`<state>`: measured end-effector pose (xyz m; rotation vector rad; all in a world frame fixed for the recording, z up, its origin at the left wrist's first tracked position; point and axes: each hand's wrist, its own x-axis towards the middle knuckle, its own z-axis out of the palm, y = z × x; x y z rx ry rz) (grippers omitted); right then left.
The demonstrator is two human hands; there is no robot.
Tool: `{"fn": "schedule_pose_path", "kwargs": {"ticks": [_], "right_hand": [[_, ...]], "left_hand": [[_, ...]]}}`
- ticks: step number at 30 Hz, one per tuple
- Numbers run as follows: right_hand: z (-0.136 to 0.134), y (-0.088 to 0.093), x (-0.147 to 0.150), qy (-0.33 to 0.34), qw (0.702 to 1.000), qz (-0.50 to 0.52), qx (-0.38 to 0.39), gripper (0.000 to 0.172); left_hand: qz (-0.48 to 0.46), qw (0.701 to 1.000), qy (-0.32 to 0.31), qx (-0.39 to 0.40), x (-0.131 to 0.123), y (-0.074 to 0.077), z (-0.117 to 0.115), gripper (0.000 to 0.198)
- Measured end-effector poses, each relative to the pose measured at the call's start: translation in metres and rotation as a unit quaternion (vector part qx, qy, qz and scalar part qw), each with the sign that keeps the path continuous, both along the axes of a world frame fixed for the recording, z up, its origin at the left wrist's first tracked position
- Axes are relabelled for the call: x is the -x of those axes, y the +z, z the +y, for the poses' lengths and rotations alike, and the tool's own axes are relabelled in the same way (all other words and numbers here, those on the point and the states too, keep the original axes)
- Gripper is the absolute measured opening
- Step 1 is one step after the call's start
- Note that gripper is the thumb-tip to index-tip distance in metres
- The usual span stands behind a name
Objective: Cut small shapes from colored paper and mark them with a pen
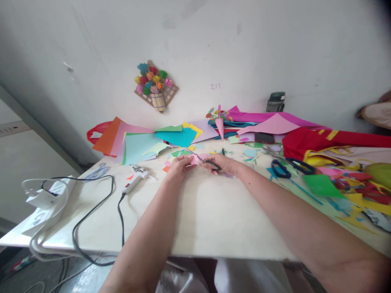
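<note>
Across the bare front of the cream-coloured tabletop (220, 219), both forearms reach in, with a white glue gun trailing a black cord (134, 182) lying off to the left. Beyond it the left hand (181, 165) pinches a small piece of pink paper (194, 159) between thumb and fingertips, just above the table, and the right hand (225, 163) grips a slim pair of black-handled scissors (214, 164), blades pointing left across that paper. To cut cleanly here, I would keep the scissors fairly steady, turn the paper into them with the left hand, use short bites, and keep the left fingertips clear of the blade tips. The paper's outline is mostly covered by fingers and blade, so its shape and how far any cut runs cannot be told; the right fingers' hold in the loops is partly hidden too. Behind, small coloured scraps blur together, and the teal paper sheet (175, 136) overlaps others, covering their edges.
</note>
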<state>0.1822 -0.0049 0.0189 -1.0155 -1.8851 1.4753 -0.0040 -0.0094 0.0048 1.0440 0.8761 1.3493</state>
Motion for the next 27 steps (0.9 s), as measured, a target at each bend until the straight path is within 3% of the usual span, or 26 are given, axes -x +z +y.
{"fn": "schedule_pose_path", "kwargs": {"ticks": [15, 27], "right_hand": [[-0.0033, 0.0038, -0.0024, 0.018, 0.999, -0.029, -0.010, 0.024], [-0.0062, 0.0065, 0.0016, -0.014, 1.000, -0.007, 0.006, 0.017]], "left_hand": [[0.008, 1.000, -0.006, -0.001, -0.0007, -0.0013, 0.0003, 0.023], [0.009, 1.000, -0.001, -0.003, -0.0007, -0.0014, 0.0006, 0.022]]}}
